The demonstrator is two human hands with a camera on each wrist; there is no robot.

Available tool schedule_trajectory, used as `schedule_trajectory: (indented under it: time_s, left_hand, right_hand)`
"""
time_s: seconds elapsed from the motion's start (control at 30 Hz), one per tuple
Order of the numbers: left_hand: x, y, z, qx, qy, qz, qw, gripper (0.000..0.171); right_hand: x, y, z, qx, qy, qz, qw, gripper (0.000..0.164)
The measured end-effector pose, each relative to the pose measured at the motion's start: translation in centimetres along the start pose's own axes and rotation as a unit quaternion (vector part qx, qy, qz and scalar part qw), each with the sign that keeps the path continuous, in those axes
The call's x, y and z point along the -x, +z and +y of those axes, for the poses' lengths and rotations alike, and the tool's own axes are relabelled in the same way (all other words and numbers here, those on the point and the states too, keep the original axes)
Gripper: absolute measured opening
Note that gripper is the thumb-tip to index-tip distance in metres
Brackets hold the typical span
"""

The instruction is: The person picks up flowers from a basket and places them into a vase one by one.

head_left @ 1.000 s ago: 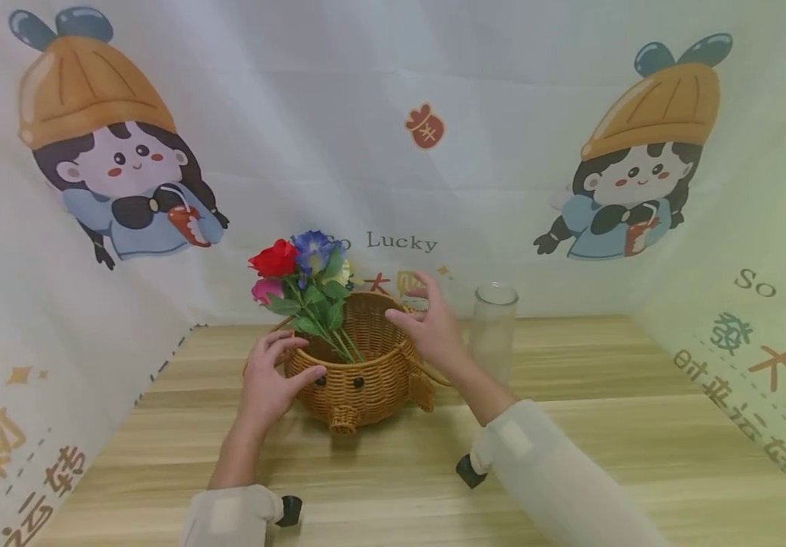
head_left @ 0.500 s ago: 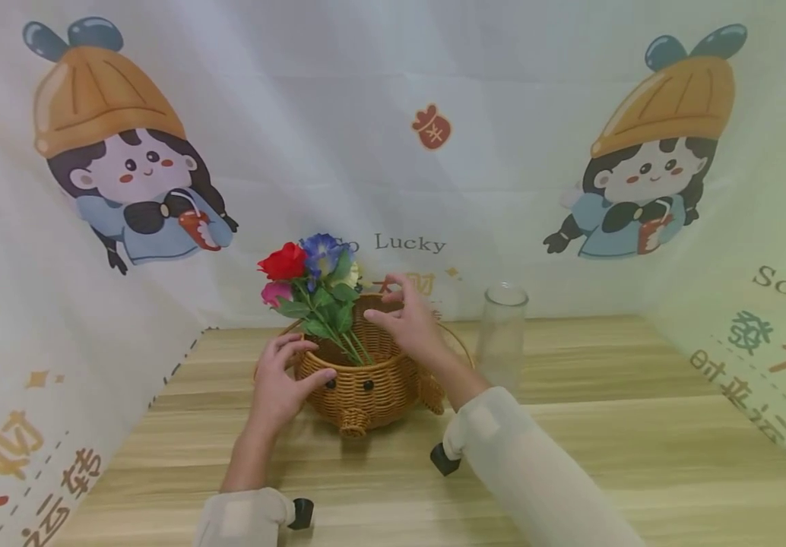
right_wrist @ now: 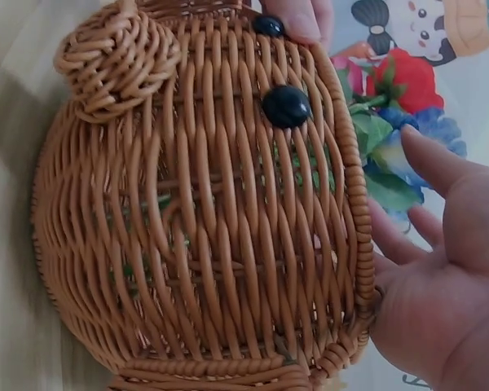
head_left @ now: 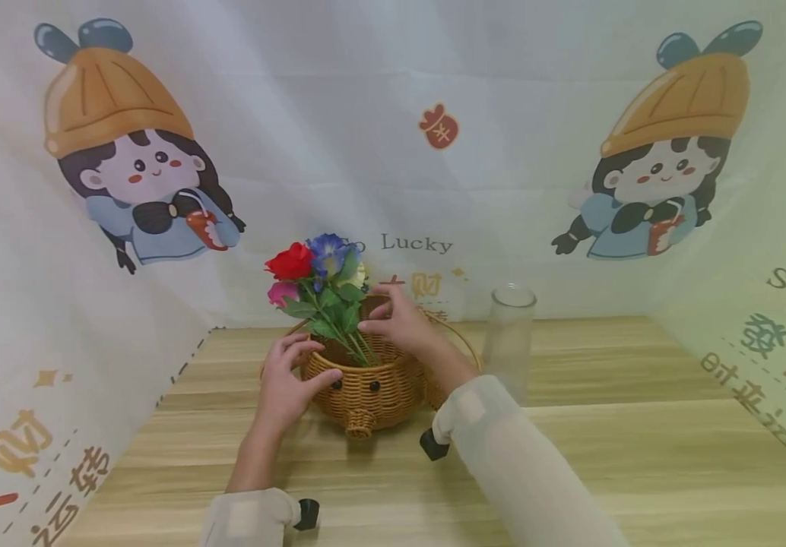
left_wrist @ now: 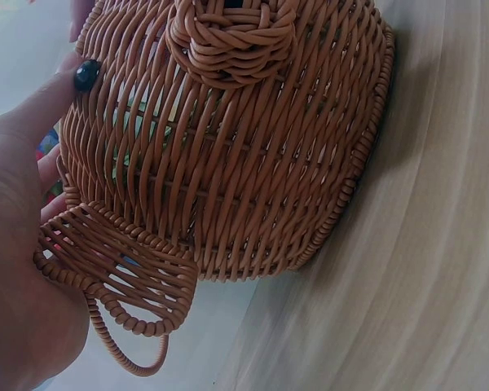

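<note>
A brown wicker basket [head_left: 393, 399] with animal eyes and a snout stands on the table. Artificial flowers [head_left: 330, 257] lean out of it to the left: a red rose, a pink bloom, a blue one and a pale one, with green leaves and stems. My left hand [head_left: 288, 384] holds the basket's left rim, thumb on the outside near an eye [left_wrist: 87, 75] and fingers over the rim. Over the basket's right side, my right hand [head_left: 403, 327] reaches toward the flowers, its thumb and fingers spread apart near the leaves. In the right wrist view its palm is beside the rim.
A clear glass cylinder vase [head_left: 511, 346] stands right of the basket. The basket's thin loop handle [head_left: 461, 338] hangs low at the right. A printed cloth [head_left: 366, 137] closes off the back and sides of the wooden table [head_left: 605, 456].
My right hand has moved left from the basket's right rim to beside the flowers. My left hand keeps its place on the rim. The head view has shifted slightly.
</note>
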State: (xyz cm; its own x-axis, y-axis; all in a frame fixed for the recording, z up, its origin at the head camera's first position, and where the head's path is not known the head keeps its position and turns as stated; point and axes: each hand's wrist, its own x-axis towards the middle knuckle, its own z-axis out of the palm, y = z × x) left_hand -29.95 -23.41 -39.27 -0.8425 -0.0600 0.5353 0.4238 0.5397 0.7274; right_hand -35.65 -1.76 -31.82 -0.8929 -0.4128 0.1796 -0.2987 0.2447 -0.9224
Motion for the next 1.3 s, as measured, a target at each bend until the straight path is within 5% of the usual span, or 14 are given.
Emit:
schedule_trajectory:
  time_s: [0.37,0.93,1.1,1.3]
  left_hand:
    - [0.2,0.4,0.3,0.001,-0.005,-0.007,1.0000,0.048]
    - [0.2,0.4,0.2,-0.007,-0.005,-0.010,0.9999,0.050]
    - [0.3,0.2,0.2,-0.011,-0.009,-0.008,0.9999,0.048]
    - [0.4,-0.1,0.2,-0.006,-0.015,-0.007,0.9998,0.050]
  right_hand:
    - [-0.7,-1.1,0.2,-0.009,0.045,-0.138,0.989,0.069]
    - [-1.9,0.3,0.1,0.076,0.078,-0.246,0.963,0.081]
    - [-2.1,0.7,0.2,0.085,0.068,-0.239,0.965,0.080]
    - [-2.0,0.9,0.2,0.061,0.038,-0.174,0.982,0.076]
